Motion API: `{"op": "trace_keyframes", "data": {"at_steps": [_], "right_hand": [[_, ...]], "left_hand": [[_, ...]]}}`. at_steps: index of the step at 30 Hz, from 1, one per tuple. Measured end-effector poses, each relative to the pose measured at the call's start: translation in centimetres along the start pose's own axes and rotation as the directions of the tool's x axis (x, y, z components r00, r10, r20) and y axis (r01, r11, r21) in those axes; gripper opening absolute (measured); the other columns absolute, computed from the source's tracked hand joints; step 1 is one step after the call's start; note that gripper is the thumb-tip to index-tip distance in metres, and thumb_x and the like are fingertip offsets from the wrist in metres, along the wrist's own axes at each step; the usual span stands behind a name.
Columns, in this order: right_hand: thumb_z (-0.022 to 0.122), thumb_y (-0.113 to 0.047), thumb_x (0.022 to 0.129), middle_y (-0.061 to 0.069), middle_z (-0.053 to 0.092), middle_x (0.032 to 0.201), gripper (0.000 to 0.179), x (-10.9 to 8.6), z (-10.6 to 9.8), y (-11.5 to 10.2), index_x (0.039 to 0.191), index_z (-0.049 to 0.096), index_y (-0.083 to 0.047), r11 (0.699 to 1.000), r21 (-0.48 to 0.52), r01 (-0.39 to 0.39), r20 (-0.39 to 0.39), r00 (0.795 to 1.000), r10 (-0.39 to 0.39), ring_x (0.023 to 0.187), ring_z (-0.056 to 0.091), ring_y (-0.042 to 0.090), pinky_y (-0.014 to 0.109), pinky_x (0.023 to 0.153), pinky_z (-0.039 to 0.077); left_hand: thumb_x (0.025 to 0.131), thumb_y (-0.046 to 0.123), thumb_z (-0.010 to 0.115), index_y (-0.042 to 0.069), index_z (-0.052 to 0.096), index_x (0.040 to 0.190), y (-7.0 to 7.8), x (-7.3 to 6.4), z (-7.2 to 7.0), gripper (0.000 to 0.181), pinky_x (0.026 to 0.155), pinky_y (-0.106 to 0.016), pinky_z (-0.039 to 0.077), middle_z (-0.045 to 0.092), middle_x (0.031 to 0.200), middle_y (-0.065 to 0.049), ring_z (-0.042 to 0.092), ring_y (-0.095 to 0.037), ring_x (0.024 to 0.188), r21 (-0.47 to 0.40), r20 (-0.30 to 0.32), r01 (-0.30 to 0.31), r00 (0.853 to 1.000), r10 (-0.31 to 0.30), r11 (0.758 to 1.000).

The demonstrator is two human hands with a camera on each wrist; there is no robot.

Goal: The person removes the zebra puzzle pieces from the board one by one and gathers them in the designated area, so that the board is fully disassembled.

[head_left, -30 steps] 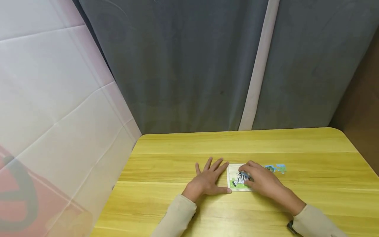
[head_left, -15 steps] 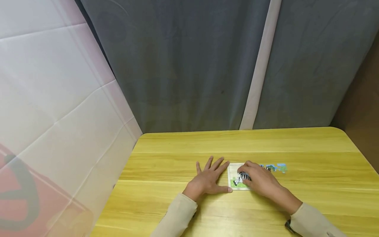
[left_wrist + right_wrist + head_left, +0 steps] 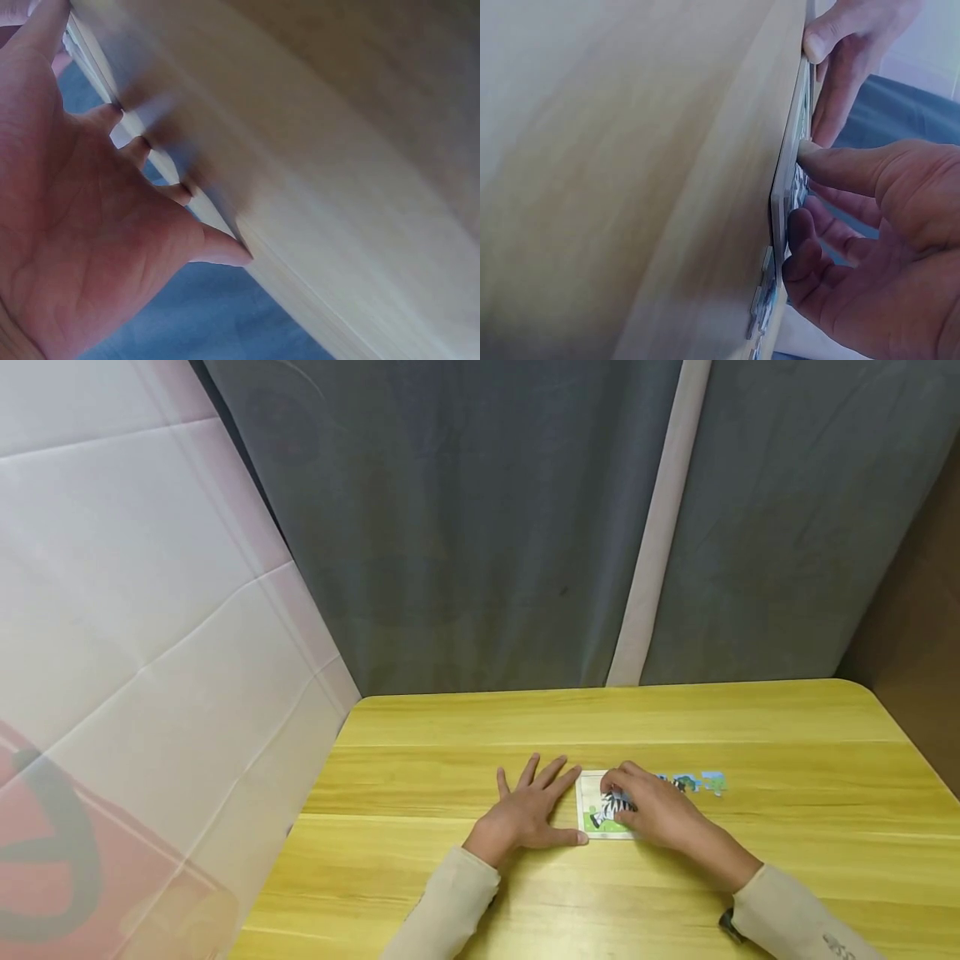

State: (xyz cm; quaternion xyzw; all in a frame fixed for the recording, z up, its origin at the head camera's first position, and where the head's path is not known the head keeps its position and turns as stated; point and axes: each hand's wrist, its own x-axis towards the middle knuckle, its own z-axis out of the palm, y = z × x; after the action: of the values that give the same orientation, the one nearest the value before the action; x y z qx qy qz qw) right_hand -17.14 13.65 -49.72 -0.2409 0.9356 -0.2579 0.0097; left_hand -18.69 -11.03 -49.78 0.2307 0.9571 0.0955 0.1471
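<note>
A small framed jigsaw puzzle (image 3: 592, 783) lies on the table, with a zebra picture (image 3: 615, 810) on a green ground partly built in it. My left hand (image 3: 522, 817) lies with fingers spread on its left side, thumb at the near corner and index fingertip at the far corner. Over the right part of the frame, my right hand (image 3: 660, 807) pinches a jigsaw piece between thumb and curled fingers, low against the zebra's striped body. That hand hides most of the piece. In the right wrist view, the right thumb (image 3: 840, 163) touches the puzzle surface.
Several loose jigsaw pieces (image 3: 712, 782) with blue and green print lie just right of the frame, partly behind the right hand. The wooden table (image 3: 465, 727) reaches back to a grey curtain (image 3: 480, 543). A pale fabric wall (image 3: 150, 568) stands at the left.
My right hand has shifted slightly left and settled lower over the zebra's body, uncovering more of the loose pieces. My left hand stays in place at the frame.
</note>
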Motion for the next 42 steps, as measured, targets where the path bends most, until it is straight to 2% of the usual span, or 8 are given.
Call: {"op": "trace_keyframes", "data": {"at_steps": [6,14,23,29,32,38,42], "right_hand": [[0.087,-0.01,0.086,-0.001,0.06,0.106,0.035,0.1,0.2,0.3,0.114,0.068,-0.019,1.0,0.015,0.009,-0.007,1.0,-0.008,0.085,0.059,0.012,0.032,0.072,0.05],[0.081,-0.006,0.092,0.0,0.061,0.105,0.029,0.2,-0.1,1.0,0.116,0.07,-0.018,0.998,0.061,0.019,0.046,0.999,-0.022,0.083,0.053,0.007,0.026,0.072,0.048],[0.078,-0.003,0.094,0.0,0.064,0.103,0.027,0.3,-0.2,1.4,0.116,0.07,-0.016,0.996,0.033,0.088,0.035,0.995,-0.089,0.091,0.059,0.01,0.031,0.075,0.052],[0.072,-0.005,0.099,0.0,0.063,0.108,0.025,-0.1,-1.0,2.2,0.12,0.068,-0.018,0.987,0.144,0.065,0.057,0.996,-0.074,0.091,0.058,0.009,0.028,0.076,0.051],[0.072,-0.005,0.099,0.0,0.063,0.109,0.025,-0.5,-1.6,2.6,0.121,0.068,-0.018,0.983,0.169,0.072,0.047,0.996,-0.082,0.091,0.058,0.008,0.027,0.074,0.051],[0.072,-0.007,0.1,-0.002,0.062,0.106,0.027,-1.6,-2.3,3.7,0.123,0.067,-0.019,0.978,0.206,0.038,0.043,0.998,-0.047,0.084,0.052,0.005,0.024,0.071,0.047],[0.072,-0.007,0.1,-0.001,0.065,0.113,0.03,-2.4,-2.7,4.6,0.127,0.066,-0.015,0.973,0.227,0.025,0.024,0.999,-0.031,0.087,0.054,0.003,0.025,0.073,0.049]], "left_hand": [[0.088,0.078,0.067,0.044,0.015,0.17,0.0,0.0,-0.1,0.103,0.12,-0.085,0.005,0.009,0.18,0.012,0.004,-0.034,0.168,0.001,-0.002,0.001,1.0,-0.001,1.0],[0.087,0.078,0.067,0.045,0.014,0.169,0.0,-0.1,0.2,0.103,0.12,-0.085,0.003,0.008,0.18,0.012,0.002,-0.034,0.168,-0.013,0.0,0.0,1.0,0.0,1.0],[0.086,0.079,0.067,0.047,0.014,0.169,-0.1,0.0,0.3,0.104,0.121,-0.084,0.003,0.009,0.18,0.013,0.002,-0.032,0.169,-0.01,-0.009,0.008,1.0,-0.008,1.0],[0.087,0.078,0.067,0.045,0.014,0.169,0.1,-0.1,0.1,0.103,0.12,-0.085,0.003,0.008,0.18,0.012,0.001,-0.034,0.168,-0.01,0.0,-0.004,1.0,0.004,1.0],[0.087,0.078,0.067,0.046,0.014,0.169,0.1,0.0,0.1,0.103,0.121,-0.084,0.003,0.008,0.18,0.013,0.002,-0.033,0.168,-0.005,0.003,-0.001,1.0,0.001,1.0],[0.087,0.078,0.068,0.046,0.014,0.169,0.0,0.0,0.2,0.104,0.121,-0.084,0.003,0.007,0.18,0.014,0.002,-0.033,0.169,0.002,0.004,0.005,1.0,-0.005,1.0],[0.087,0.078,0.068,0.046,0.013,0.169,-0.2,-0.1,0.1,0.103,0.121,-0.084,0.002,0.007,0.18,0.013,0.002,-0.033,0.169,-0.008,0.005,-0.002,1.0,0.002,1.0]]}}
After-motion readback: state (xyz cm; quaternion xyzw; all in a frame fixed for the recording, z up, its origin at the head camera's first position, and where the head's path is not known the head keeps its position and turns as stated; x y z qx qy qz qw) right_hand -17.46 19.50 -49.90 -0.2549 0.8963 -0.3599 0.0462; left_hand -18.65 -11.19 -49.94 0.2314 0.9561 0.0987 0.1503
